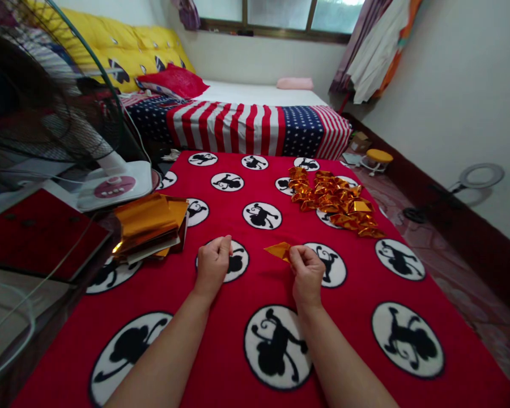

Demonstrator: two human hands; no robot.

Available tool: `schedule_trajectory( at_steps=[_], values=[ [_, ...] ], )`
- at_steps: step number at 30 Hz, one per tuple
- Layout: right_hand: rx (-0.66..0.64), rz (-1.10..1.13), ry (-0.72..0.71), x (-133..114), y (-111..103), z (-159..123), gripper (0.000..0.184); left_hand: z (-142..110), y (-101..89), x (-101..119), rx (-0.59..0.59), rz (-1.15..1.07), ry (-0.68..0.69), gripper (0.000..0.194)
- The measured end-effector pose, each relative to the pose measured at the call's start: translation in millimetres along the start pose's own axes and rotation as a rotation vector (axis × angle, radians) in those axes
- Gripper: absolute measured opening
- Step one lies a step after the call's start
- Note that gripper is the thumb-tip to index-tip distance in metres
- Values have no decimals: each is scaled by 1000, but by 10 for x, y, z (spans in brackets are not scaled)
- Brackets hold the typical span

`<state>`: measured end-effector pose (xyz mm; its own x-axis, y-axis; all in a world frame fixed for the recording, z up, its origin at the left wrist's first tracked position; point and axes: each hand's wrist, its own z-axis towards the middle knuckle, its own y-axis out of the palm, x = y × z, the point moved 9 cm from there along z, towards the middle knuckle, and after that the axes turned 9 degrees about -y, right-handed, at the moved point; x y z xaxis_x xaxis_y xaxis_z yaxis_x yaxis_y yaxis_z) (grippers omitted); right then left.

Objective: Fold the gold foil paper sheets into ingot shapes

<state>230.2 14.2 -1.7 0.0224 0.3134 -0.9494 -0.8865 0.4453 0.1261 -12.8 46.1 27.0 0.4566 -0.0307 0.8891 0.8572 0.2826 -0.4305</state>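
Note:
Between the fingertips of my right hand (308,269) is a folded piece of gold foil paper (279,250), its pointed end facing left. My left hand (215,260) is closed with the thumb on top, apart from the folded paper; whether anything lies inside it is hidden. Beyond my left hand, a stack of gold foil paper sheets (147,218) lies on the red cloth (221,351). Rows of folded gold foil pieces (335,198) sit at the far right of the cloth.
A fan (114,184) with a white base stands at the left, near a dark red board (38,232) and cables. A bed with a striped, starred cover (246,127) is behind. On the right floor are a yellow stool (379,156) and a ring-shaped stand (481,174).

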Motion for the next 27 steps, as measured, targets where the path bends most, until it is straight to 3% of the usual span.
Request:
schedule_trajectory(
  at_steps=[4,7,13,23,27],
  values=[
    [-31,12,-10,-8,16,13,26,-52,255,-60,-247,-278,-143,39],
    [-46,17,-35,-53,46,6,24,-149,374,124,-328,-328,-72,25],
    [-76,-19,-61,-153,100,-11,24,-204,356,302,-295,-230,78,9],
    [-112,-13,-49,-93,131,-19,23,-190,357,249,-332,-216,70,15],
    [-130,-32,-39,-71,142,-27,24,-202,324,317,-319,-99,150,19]
  ],
)
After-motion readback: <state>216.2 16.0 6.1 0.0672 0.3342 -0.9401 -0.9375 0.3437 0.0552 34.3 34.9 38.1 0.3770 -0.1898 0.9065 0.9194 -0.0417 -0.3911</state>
